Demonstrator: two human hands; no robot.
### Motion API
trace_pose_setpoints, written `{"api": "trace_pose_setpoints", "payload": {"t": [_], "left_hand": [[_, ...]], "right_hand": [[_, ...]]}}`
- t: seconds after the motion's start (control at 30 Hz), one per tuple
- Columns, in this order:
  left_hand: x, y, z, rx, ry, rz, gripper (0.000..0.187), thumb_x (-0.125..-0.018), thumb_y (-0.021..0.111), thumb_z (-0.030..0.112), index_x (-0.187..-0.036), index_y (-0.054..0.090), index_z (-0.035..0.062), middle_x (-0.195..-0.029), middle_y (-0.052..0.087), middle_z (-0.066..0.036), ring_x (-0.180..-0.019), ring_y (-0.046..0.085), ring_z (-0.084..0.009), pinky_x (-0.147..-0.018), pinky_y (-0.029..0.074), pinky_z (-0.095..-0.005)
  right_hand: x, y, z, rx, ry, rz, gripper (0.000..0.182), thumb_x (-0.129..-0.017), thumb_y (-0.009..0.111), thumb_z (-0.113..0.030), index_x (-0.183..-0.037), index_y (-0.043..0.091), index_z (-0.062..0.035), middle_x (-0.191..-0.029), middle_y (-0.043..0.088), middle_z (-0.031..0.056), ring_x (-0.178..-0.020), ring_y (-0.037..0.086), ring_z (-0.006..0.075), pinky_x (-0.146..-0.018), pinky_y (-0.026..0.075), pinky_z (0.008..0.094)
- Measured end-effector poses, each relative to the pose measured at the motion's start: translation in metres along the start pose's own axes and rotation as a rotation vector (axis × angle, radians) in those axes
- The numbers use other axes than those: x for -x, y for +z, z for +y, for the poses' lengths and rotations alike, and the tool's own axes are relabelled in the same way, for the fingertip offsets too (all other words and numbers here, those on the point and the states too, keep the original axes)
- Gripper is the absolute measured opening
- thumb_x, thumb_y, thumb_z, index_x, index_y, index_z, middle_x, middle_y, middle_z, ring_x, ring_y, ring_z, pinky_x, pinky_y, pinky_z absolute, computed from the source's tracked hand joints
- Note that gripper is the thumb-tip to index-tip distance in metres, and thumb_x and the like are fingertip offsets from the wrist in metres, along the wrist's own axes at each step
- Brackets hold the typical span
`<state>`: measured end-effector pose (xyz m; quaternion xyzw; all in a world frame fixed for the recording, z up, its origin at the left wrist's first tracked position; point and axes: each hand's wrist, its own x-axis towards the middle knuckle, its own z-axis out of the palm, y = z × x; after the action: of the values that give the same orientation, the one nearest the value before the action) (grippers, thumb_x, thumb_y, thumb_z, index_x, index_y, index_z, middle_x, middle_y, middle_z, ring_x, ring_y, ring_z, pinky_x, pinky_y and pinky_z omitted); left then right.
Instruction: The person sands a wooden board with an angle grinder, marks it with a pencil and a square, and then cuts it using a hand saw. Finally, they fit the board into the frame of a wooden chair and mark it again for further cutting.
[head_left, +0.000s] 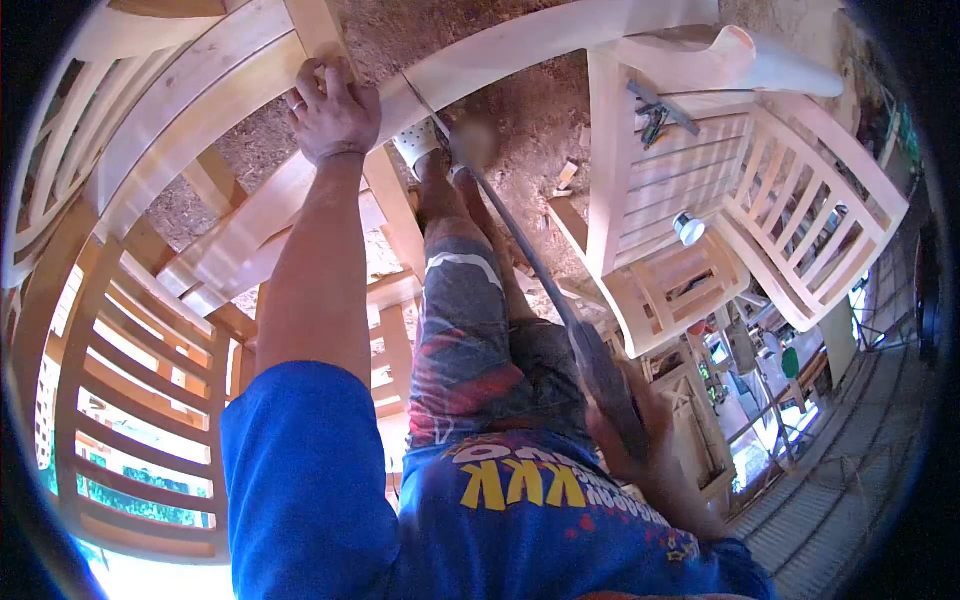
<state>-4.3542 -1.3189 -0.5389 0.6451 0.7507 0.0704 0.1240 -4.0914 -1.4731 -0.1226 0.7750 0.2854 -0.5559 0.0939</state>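
My left hand (335,110), with a ring on one finger, presses down on the near end of a long pale wooden board (520,50), its fingers bent over the wood. A handsaw (535,255) slants across in front of my legs, its tip at the board just right of my left hand. Low on the right, my right hand (635,425) is closed around the saw's handle, partly blurred. The wood beneath my left hand is largely covered by it.
Slatted wooden furniture (150,400) stands on the left. On the right is a wooden bench (690,160) with a clamp-like tool (660,110) and a small shiny can (688,228) on it. Wood offcuts (568,175) lie on the dirt floor near my feet.
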Motion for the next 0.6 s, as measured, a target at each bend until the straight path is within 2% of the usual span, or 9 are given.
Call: {"api": "trace_pose_setpoints", "payload": {"t": [0.1, 0.13, 0.23, 0.3, 0.37, 0.4, 0.43, 0.5, 0.6], "left_hand": [[-0.001, -0.002, -0.001, 0.008, 0.009, -0.001, 0.043, -0.083, 0.066, 0.033, -0.125, 0.063, 0.0227, -0.142, 0.049, -0.007, -0.124, 0.053, -0.0409, -0.098, 0.049, -0.0586], [-0.001, -0.002, 0.001, 0.013, 0.004, 0.003, 0.043, -0.083, 0.065, 0.033, -0.125, 0.063, 0.0224, -0.142, 0.049, -0.007, -0.124, 0.052, -0.041, -0.098, 0.049, -0.0587], [0.002, -0.008, 0.001, 0.041, 0.021, 0.001, 0.042, -0.084, 0.064, 0.033, -0.124, 0.063, 0.0218, -0.141, 0.049, -0.008, -0.124, 0.052, -0.0421, -0.096, 0.05, -0.0594], [0.009, 0.004, -0.001, 0.003, 0.015, 0.02, 0.042, -0.084, 0.064, 0.033, -0.124, 0.062, 0.0219, -0.141, 0.049, -0.008, -0.123, 0.052, -0.0427, -0.095, 0.05, -0.0599], [-0.009, 0.009, -0.003, -0.024, 0.0, 0.069, 0.042, -0.083, 0.065, 0.033, -0.123, 0.062, 0.0218, -0.141, 0.049, -0.008, -0.123, 0.052, -0.0431, -0.095, 0.05, -0.0602], [-0.008, 0.004, 0.001, -0.019, 0.001, 0.058, 0.041, -0.083, 0.065, 0.033, -0.122, 0.062, 0.0216, -0.141, 0.049, -0.009, -0.123, 0.052, -0.0431, -0.094, 0.05, -0.0602], [0.0, -0.001, 0.003, -0.017, -0.001, 0.036, 0.041, -0.082, 0.065, 0.033, -0.122, 0.062, 0.0214, -0.141, 0.049, -0.009, -0.122, 0.052, -0.0432, -0.094, 0.05, -0.0602], [0.0, 0.002, 0.004, 0.002, -0.008, 0.023, 0.04, -0.082, 0.065, 0.033, -0.12, 0.063, 0.0217, -0.141, 0.049, -0.009, -0.121, 0.052, -0.0424, -0.095, 0.05, -0.0592], [-0.001, -0.001, -0.001, -0.022, 0.022, 0.016, 0.04, -0.082, 0.065, 0.033, -0.121, 0.063, 0.0226, -0.141, 0.049, -0.008, -0.121, 0.053, -0.0415, -0.096, 0.05, -0.0579]], "right_hand": [[-0.112, 0.028, -0.047, -0.107, -0.378, 0.005, 0.043, -0.097, 0.068, -0.015, -0.137, 0.057, -0.0042, -0.104, 0.073, 0.023, -0.097, 0.076, 0.0348, -0.082, 0.059, 0.0409], [-0.161, 0.045, -0.065, -0.105, -0.369, -0.011, 0.037, -0.098, 0.066, -0.021, -0.13, 0.06, -0.0048, -0.101, 0.073, 0.025, -0.095, 0.075, 0.04, -0.081, 0.059, 0.0454], [-0.237, 0.071, -0.122, 0.063, -0.433, 0.031, 0.037, -0.097, 0.072, -0.028, -0.124, 0.065, -0.0039, -0.1, 0.072, 0.0224, -0.085, 0.073, 0.0337, -0.078, 0.056, 0.0401], [-0.194, 0.059, -0.098, 0.043, -0.293, 0.069, 0.04, -0.096, 0.073, -0.026, -0.128, 0.064, -0.0032, -0.103, 0.072, 0.0223, -0.09, 0.074, 0.0331, -0.08, 0.056, 0.0397], [-0.13, 0.034, -0.066, -0.024, -0.445, 0.084, 0.047, -0.095, 0.072, -0.02, -0.136, 0.061, -0.0007, -0.106, 0.072, 0.0211, -0.098, 0.073, 0.0302, -0.087, 0.056, 0.0387], [-0.084, 0.014, -0.053, -0.088, -0.286, -0.004, 0.049, -0.095, 0.071, -0.02, -0.139, 0.056, -0.0035, -0.109, 0.072, 0.0257, -0.103, 0.074, 0.0379, -0.091, 0.057, 0.0462], [-0.047, -0.007, -0.062, 0.013, -0.051, -0.079, 0.048, -0.096, 0.07, -0.02, -0.137, 0.055, -0.0001, -0.112, 0.072, 0.0253, -0.107, 0.074, 0.0315, -0.093, 0.056, 0.0422], [0.011, -0.025, -0.036, -0.02, -0.138, -0.049, 0.048, -0.096, 0.07, -0.021, -0.137, 0.056, -0.0004, -0.11, 0.073, 0.0234, -0.107, 0.074, 0.0299, -0.091, 0.056, 0.0408], [-0.061, 0.005, -0.031, 0.117, -0.161, -0.03, 0.046, -0.096, 0.069, -0.022, -0.135, 0.056, -0.0003, -0.107, 0.072, 0.0252, -0.105, 0.075, 0.0316, -0.089, 0.057, 0.0419]]}}
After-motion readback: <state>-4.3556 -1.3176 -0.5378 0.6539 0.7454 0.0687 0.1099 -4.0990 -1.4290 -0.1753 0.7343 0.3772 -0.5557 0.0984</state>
